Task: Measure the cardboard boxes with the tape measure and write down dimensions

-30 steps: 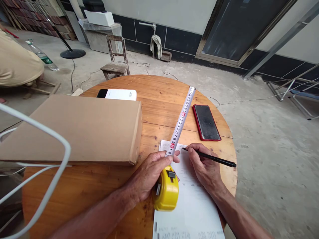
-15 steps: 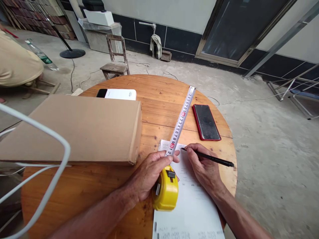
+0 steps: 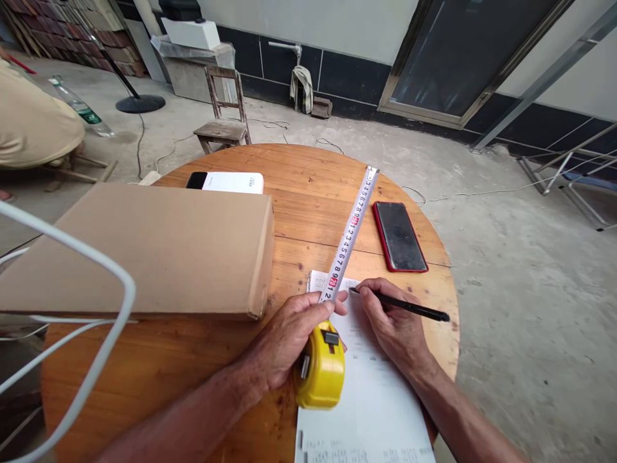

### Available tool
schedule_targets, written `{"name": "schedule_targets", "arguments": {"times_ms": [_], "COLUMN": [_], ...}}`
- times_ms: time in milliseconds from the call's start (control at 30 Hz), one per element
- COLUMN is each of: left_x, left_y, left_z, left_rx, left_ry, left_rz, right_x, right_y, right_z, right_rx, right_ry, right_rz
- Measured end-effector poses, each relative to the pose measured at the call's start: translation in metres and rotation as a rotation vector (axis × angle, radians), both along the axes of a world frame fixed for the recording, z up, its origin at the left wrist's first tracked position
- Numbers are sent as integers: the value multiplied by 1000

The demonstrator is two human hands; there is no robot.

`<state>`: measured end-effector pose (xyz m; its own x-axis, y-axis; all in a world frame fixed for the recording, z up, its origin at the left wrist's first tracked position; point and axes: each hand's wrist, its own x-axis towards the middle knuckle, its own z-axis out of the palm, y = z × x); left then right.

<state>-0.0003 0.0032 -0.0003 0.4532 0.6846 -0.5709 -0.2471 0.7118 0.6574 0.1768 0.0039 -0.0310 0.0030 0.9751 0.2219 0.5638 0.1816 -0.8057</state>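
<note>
household yard or rough utility room, can't tell which: bare concrete floor (image 3: 520, 308), stacked bricks or tiles (image 3: 58, 29), wall pipe (image 3: 286, 46) with draped cloth (image 3: 304, 80), worn wooden chair (image 3: 222, 132).

We see 1 yellow tape measure (image 3: 324, 376) above the left side of the white paper (image 3: 364, 411), its silvery blade (image 3: 345, 247) extended forward past the red 20. Our slim black pen (image 3: 412, 306) slants, tip near the paper's far edge. The paper lies lengthwise on the counter (image 3: 308, 193).
</note>
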Motion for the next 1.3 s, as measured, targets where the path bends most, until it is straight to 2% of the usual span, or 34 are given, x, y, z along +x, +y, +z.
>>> {"name": "schedule_targets", "arguments": {"times_ms": [567,867,1200,1300], "left_x": [-1,-1,0,0], "left_y": [0,0,0,1], "left_z": [-1,0,-1,-1], "left_rx": [20,6,10,10], "left_ry": [20,3,10,13], "left_rz": [-12,-16,-14,-16], "right_x": [4,2,-1,1], "right_y": [-3,-1,-1,-1], "right_z": [-5,-7,-1,-2], "right_rx": [-29,-25,27,1], "right_ry": [66,65,4,44], "right_rz": [-92,-77,-51,-48]}}
